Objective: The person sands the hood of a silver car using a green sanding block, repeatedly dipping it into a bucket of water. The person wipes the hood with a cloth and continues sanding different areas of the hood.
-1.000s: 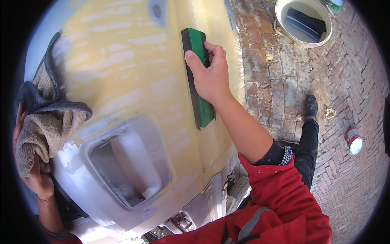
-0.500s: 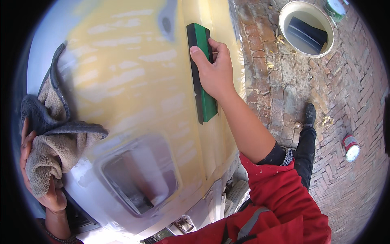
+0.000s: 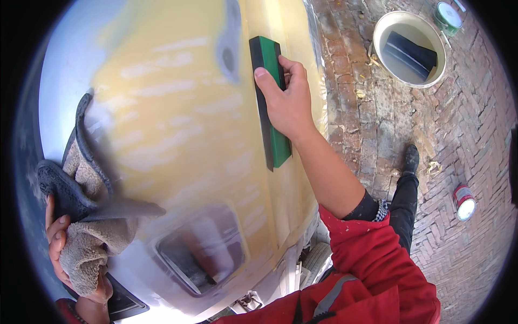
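My right hand [image 3: 290, 105] grips a long green sanding block [image 3: 280, 148] with a dark base, thumb on one side and fingers on the other. The block lies lengthwise along the ridge of a vehicle body panel [image 3: 172, 151], which is yellow with whitish streaks and grey patches. At the lower left, my left hand [image 3: 58, 245] is wrapped round a beige-and-grey towel [image 3: 89, 251], its dark-edged part fanned out over the panel. The towel hides part of that hand.
A white bucket [image 3: 379, 60] of water, with a dark sheet in it, stands on the brick ground [image 3: 458, 124]. A green can [image 3: 447, 19] is beside it, and a red can [image 3: 464, 203] sits farther down. A recessed opening [image 3: 189, 259] is in the lower panel.
My left hand and the towel have shifted right and down in the picture, with the towel's edge blurred. My right hand still holds the block at the same ridge, and the whole view has shifted slightly.
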Demonstrator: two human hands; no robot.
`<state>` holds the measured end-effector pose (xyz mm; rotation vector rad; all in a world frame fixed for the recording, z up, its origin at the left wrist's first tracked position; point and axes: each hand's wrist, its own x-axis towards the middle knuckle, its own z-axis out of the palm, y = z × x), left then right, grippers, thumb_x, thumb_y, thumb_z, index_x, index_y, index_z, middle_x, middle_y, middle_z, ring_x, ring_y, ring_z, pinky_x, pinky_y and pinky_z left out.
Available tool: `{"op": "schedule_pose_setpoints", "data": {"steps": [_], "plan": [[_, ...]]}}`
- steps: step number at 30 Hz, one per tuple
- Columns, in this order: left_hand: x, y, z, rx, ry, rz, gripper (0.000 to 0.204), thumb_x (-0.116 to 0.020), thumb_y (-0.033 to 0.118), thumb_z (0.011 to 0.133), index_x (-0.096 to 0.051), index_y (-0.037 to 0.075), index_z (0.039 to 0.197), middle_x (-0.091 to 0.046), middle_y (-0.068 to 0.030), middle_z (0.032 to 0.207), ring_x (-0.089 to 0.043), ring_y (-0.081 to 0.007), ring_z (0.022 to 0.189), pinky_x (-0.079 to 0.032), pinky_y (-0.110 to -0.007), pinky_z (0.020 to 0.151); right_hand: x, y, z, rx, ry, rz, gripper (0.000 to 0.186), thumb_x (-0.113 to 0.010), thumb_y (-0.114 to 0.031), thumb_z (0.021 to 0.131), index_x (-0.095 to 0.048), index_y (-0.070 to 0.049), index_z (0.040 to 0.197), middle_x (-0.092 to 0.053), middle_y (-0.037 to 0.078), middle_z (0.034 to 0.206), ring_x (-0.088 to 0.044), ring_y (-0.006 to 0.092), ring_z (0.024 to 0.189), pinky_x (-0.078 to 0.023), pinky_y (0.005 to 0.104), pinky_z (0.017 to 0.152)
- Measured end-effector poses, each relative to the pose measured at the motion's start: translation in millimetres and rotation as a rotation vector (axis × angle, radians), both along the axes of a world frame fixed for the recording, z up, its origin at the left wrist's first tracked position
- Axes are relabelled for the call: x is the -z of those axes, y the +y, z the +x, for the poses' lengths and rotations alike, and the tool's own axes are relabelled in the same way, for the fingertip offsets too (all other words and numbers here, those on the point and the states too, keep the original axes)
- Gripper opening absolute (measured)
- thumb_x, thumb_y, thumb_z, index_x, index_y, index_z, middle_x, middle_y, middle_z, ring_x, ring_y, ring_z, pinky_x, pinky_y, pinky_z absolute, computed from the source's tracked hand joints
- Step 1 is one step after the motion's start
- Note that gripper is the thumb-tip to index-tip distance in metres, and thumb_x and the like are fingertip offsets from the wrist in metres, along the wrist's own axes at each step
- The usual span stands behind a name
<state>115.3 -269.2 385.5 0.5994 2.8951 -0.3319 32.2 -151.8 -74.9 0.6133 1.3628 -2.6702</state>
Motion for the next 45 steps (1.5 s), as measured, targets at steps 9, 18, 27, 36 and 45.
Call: {"op": "schedule_pose_setpoints", "data": {"steps": [9,18,27,36,45], "plan": [[-14,-28,13,-0.018,0.002,0.083,0.077,-0.071,0.069,0.09,-0.052,0.019,0.145,-0.055,-0.0111,0.141,-0.031,-0.0511,0.153,-0.017,-0.064,0.126,7,-5,-37,0.053,0.053,0.025,0.071,-0.077,-0.034,0.095,-0.046,0.01,0.14,-0.048,0.024,0.136,-0.056,0.031,0.123,-0.049,0.0435,0.104],[-18,-35,25,0.013,-0.034,0.102,0.093,-0.08,0.077,0.074,-0.055,0.022,0.144,-0.057,-0.0096,0.134,-0.034,-0.0494,0.151,-0.013,-0.065,0.127,-24,11,-11,-0.021,0.0,-0.104,0.071,-0.077,-0.036,0.095,-0.046,0.011,0.138,-0.048,0.023,0.135,-0.058,0.0303,0.124,-0.05,0.042,0.104],[-21,-20,24,-0.014,-0.042,0.02,0.085,-0.086,0.067,0.073,-0.058,0.023,0.141,-0.058,-0.0082,0.126,-0.039,-0.0487,0.147,-0.015,-0.066,0.127,15,20,-144,0.047,0.02,0.049,0.081,-0.075,-0.047,0.094,-0.045,0.011,0.142,-0.049,0.023,0.14,-0.058,0.0317,0.124,-0.049,0.0406,0.106],[-15,-16,31,-0.033,-0.023,-0.022,0.048,-0.079,0.029,0.092,-0.058,0.022,0.134,-0.059,-0.0086,0.122,-0.047,-0.0458,0.141,-0.022,-0.068,0.124,12,15,-129,0.086,0.046,0.012,0.077,-0.077,-0.042,0.094,-0.047,0.013,0.139,-0.051,0.024,0.135,-0.059,0.0308,0.123,-0.049,0.0409,0.107],[-2,-4,23,-0.033,-0.04,0.002,0.033,-0.078,0.028,0.093,-0.063,0.02,0.121,-0.065,-0.0063,0.116,-0.051,-0.0407,0.137,-0.027,-0.065,0.122,11,22,-152,0.086,0.058,0.064,0.076,-0.077,-0.043,0.094,-0.05,0.012,0.138,-0.054,0.023,0.134,-0.062,0.0278,0.116,-0.052,0.0397,0.099]]}}
